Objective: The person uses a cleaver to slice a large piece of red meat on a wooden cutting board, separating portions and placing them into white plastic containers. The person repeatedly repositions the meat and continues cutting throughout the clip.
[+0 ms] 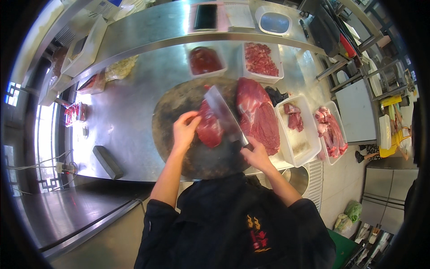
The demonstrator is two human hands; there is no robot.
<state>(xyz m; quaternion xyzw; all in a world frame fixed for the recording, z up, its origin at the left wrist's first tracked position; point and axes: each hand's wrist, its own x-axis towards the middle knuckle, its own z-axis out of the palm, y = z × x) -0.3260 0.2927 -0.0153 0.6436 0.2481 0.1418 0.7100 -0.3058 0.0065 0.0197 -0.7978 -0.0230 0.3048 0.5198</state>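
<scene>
A smaller piece of raw red meat (210,129) lies on the round, dark-stained chopping block (171,101). At its left edge, the thumb and fingertips of my left hand (185,129) come together and pinch the meat. My right hand (256,153) grips the handle of a cleaver (224,109), whose broad blade slants up and left along the meat's right side. The blade covers part of that side. A much larger cut of raw meat (257,116) rests at the block's right edge, to the right of the cleaver.
Beyond the block stand tubs of dark red contents (205,60) and chopped meat (261,60). On the right are a white tub with meat scraps (300,141) and a tray of bony meat (331,131). A sharpening stone (107,162) lies left. A metal shelf (161,42) crosses above.
</scene>
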